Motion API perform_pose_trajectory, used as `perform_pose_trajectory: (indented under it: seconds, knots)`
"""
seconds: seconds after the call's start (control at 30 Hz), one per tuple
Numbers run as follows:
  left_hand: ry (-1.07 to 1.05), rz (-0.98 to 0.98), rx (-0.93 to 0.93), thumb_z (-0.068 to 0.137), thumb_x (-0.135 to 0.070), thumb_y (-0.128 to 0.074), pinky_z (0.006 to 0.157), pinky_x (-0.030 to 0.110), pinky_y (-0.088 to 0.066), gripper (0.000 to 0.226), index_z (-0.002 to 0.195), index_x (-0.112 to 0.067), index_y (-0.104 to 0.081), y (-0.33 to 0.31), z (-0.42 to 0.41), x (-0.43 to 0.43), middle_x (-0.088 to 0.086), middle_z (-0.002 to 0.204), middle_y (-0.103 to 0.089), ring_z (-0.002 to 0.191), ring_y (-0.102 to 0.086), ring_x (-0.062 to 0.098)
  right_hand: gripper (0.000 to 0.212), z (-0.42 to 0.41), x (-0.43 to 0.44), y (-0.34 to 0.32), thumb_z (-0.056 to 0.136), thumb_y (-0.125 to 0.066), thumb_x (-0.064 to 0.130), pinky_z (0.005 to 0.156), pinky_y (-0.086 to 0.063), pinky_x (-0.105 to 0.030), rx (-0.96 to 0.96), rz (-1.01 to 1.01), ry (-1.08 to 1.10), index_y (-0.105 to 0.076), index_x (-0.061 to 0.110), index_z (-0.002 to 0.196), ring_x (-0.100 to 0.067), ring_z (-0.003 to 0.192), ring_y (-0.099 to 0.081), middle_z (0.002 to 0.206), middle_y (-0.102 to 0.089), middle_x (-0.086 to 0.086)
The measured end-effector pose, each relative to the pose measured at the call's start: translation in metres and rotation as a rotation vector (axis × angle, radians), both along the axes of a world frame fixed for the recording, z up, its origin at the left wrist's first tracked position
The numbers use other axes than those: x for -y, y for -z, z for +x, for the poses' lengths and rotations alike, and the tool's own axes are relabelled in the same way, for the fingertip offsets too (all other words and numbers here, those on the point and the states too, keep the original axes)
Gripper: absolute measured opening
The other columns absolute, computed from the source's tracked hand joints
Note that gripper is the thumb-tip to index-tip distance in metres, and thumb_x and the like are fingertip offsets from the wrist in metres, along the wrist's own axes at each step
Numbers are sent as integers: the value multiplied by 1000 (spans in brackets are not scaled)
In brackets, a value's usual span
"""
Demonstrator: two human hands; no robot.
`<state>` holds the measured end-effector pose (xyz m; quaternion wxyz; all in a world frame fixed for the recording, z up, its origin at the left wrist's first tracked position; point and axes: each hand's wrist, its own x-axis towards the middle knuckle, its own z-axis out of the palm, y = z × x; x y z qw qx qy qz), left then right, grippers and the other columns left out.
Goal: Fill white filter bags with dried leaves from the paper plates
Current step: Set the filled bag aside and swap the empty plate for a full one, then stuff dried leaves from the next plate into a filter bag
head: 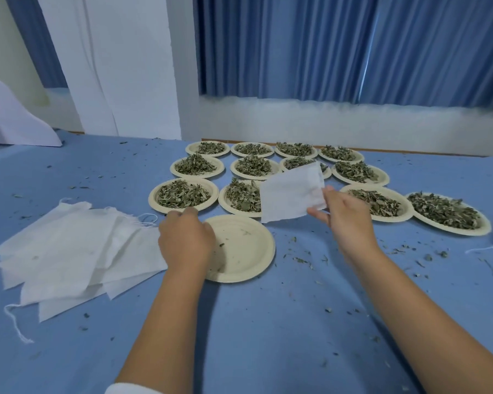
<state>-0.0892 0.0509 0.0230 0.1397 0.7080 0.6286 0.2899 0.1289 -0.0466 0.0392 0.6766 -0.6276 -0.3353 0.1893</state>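
filter bag [288,194] pinched by one edge in right grip [345,220]; left grip [187,237] curled over empty plate [245,248], hold unclear. risk: leaf spill past limp, flat mouth.

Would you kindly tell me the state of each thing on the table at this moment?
held filter bag, flat and unfilled, pinched by the right hand.
near plate, almost empty.
other plates, heaped with dried leaves.
spare filter bags, flat, overlapping in a pile.
left hand, at the near plate's rim, grip unclear.
blue cloth, strewn with leaf crumbs.
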Motion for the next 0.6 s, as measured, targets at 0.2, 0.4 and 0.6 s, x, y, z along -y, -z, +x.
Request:
perform_pose_trajectory:
  seconds: [0.2,0.4,0.6]
  knots:
    - [374,49,515,89,-44,-65,71,6,-38,24,105,-28,-71,-6,49,41,-16,90,-67,90,-57,-7,23,-13,-2,11,92,-66,11,84,-57,-27,287,74,-51,-70,33,95,-7,87,-71,100,-71,9]
    - [366,-67,669,82,-55,-68,61,16,-42,23,86,-32,-68,-12,89,54,-17,77,-68,71,-61,-9,32,-17,7,12,91,-63,1,78,-47,-9,342,80,-169,-72,32,92,2,94,-64,99,-67,14]
    - [287,-56,629,89,-41,-61,57,21,-39,16,81,-28,-68,-7,108,52,-13,74,-67,69,-61,0,25,-8,10,17,92,-59,-4,89,-53,-21,318,28,-248,-73,12,105,-14,96,-67,102,-68,2]
